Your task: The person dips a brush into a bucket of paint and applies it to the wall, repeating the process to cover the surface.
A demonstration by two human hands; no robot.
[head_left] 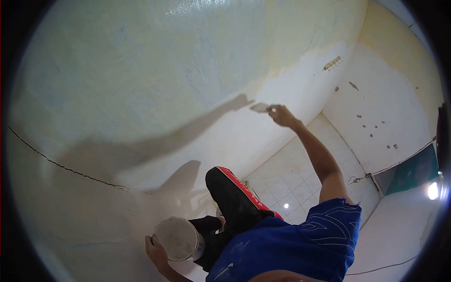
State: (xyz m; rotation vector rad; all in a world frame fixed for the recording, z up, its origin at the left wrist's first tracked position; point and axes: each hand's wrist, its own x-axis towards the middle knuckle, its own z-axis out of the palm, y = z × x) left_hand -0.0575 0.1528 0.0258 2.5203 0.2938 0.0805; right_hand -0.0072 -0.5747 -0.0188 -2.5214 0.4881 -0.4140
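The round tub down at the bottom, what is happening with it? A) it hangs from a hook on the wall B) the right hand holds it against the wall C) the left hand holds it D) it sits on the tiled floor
C: the left hand grips the edge of the tub low in the view, while the right hand is stretched out, pressing a flat tool to the wall.
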